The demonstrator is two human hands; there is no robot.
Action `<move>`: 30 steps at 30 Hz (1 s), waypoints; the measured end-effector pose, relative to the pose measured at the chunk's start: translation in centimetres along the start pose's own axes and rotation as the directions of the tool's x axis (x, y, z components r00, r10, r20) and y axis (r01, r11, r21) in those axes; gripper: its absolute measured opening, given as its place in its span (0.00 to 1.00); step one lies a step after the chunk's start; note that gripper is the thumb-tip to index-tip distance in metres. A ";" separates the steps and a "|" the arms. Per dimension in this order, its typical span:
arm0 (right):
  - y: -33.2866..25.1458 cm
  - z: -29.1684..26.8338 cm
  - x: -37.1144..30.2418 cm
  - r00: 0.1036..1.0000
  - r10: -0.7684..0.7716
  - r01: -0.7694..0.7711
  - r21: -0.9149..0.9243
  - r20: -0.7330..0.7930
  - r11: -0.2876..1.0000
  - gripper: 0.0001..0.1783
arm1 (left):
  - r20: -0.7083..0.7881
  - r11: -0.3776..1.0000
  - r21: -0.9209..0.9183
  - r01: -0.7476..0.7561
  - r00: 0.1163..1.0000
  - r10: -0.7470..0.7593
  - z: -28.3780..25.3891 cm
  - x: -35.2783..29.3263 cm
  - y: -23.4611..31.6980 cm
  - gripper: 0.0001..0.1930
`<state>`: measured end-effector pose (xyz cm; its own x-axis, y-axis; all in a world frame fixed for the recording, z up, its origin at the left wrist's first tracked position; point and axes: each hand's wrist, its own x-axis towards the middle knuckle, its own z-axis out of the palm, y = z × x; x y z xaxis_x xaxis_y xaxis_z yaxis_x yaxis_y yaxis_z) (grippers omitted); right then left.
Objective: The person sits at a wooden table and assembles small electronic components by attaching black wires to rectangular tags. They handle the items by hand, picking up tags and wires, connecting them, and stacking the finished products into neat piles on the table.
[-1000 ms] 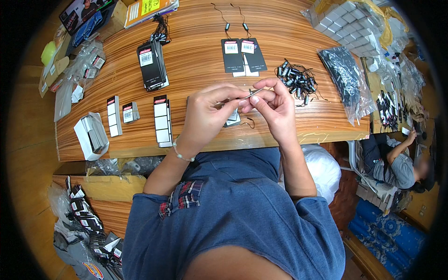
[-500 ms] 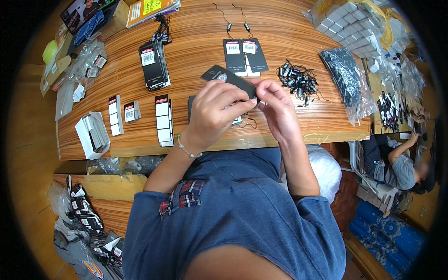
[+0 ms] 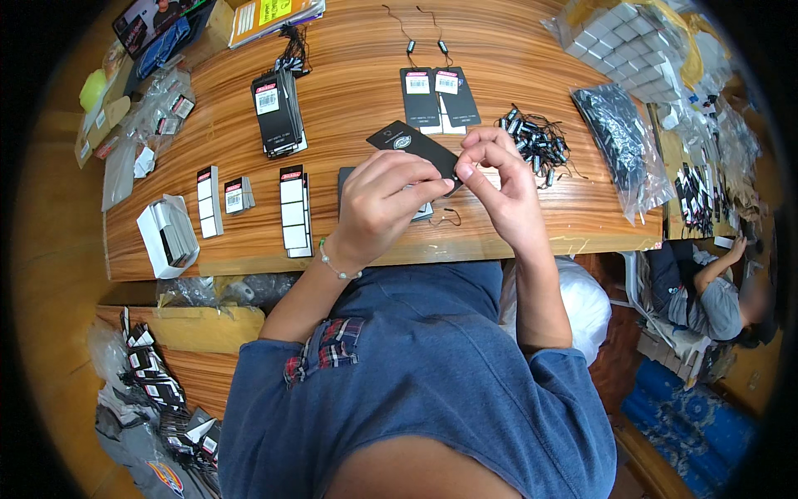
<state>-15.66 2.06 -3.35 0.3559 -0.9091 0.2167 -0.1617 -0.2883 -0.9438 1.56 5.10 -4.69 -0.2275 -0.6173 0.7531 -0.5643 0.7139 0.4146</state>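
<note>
My left hand (image 3: pixel 384 193), closed, pinches a black hang tag (image 3: pixel 409 141) with a pale logo, tilted above the table. My right hand (image 3: pixel 505 185) is at the tag's right end, thumb and index finger pressed together. Whatever lies between those fingertips is too small to make out. Under my left hand lie more dark tags (image 3: pixel 344 176), mostly hidden, and a thin loop of cord (image 3: pixel 450 218) shows beside them. Beyond my hands, two black tags (image 3: pixel 417 100) with white labels lie with their strings stretched away. A heap of black strings with fasteners (image 3: pixel 532 141) lies beyond my right hand.
A stack of strung black tags (image 3: pixel 278 116) stands at left. Nearer are label strips (image 3: pixel 294 213), a small label stack (image 3: pixel 238 196) and a white box of cards (image 3: pixel 168 237). A plastic bag (image 3: pixel 622 141) and wrapped small boxes (image 3: pixel 619 41) lie right. Another person (image 3: pixel 721 291) sits far right.
My right hand has shifted slightly right and up, its fingers more curled. The held tag now shows more of its face and logo. My left hand keeps its grip.
</note>
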 end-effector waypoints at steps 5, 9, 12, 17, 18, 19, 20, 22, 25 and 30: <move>-0.4 -0.9 0.8 0.945 0.010 0.165 0.500 -0.328 0.850 0.03 | 0.155 0.996 -0.064 0.059 0.987 -0.049 0.0 -0.2 1.2 0.10; -1.4 -1.8 0.5 0.973 0.069 0.151 0.828 -0.222 0.541 0.03 | 0.147 0.971 -0.119 0.205 0.971 -0.187 0.8 -1.3 2.6 0.15; -2.0 -1.6 -0.3 0.983 0.067 0.106 0.829 -0.171 0.549 0.04 | 0.289 0.875 -0.131 0.465 0.863 -0.415 -1.6 -1.5 3.2 0.17; -2.7 -1.7 -2.1 0.987 0.020 0.105 0.726 -0.161 0.679 0.05 | 0.187 0.761 0.286 0.582 0.745 -0.640 -9.0 -4.8 -3.0 0.17; -2.5 -1.9 -2.4 0.990 0.011 0.091 0.697 -0.140 0.712 0.05 | 0.185 0.717 0.361 0.597 0.707 -0.682 -10.4 -5.6 -3.8 0.17; -2.3 -2.1 -2.8 0.992 0.005 0.080 0.662 -0.126 0.745 0.04 | 0.206 0.700 0.446 0.558 0.697 -0.687 -11.3 -5.7 -3.9 0.18; -2.2 -2.3 -3.0 0.994 0.000 0.072 0.625 -0.113 0.777 0.04 | 0.228 0.679 0.526 0.513 0.684 -0.693 -12.0 -5.7 -3.9 0.18; -2.4 -2.5 -3.3 0.994 0.020 0.048 0.608 -0.104 0.793 0.04 | 0.275 0.642 0.653 0.402 0.664 -0.695 -12.5 -5.4 -4.5 0.22; -2.5 -2.4 -3.5 0.994 0.031 0.036 0.576 -0.106 0.817 0.05 | 0.311 0.580 0.756 0.302 0.614 -0.725 -12.5 -5.3 -5.5 0.27; -2.7 -1.6 -3.6 0.994 0.084 -0.030 0.551 -0.073 0.834 0.05 | 0.308 0.597 0.739 0.312 0.632 -0.712 -12.7 -5.8 -6.1 0.27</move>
<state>-17.94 5.62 -1.24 0.2729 -0.9496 0.1542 0.3619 -0.0472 -0.9310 16.35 8.56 -5.12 0.0137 -0.9996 0.0237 -0.9944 -0.0112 0.1051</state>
